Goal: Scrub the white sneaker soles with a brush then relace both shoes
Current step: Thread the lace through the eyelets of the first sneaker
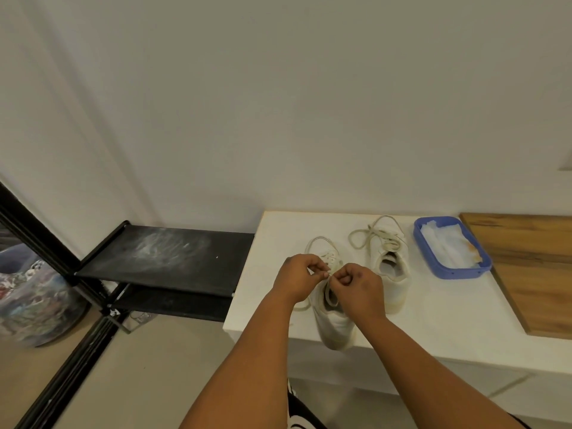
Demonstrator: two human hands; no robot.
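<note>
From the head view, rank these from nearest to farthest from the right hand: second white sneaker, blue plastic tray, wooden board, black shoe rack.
1. Second white sneaker, just right of the right hand.
2. Blue plastic tray, further right on the white table.
3. Wooden board and black shoe rack, on opposite sides: too close to call.

Bare forearms, no sleeves; black-and-white patterned garment [297,410] below.
</note>
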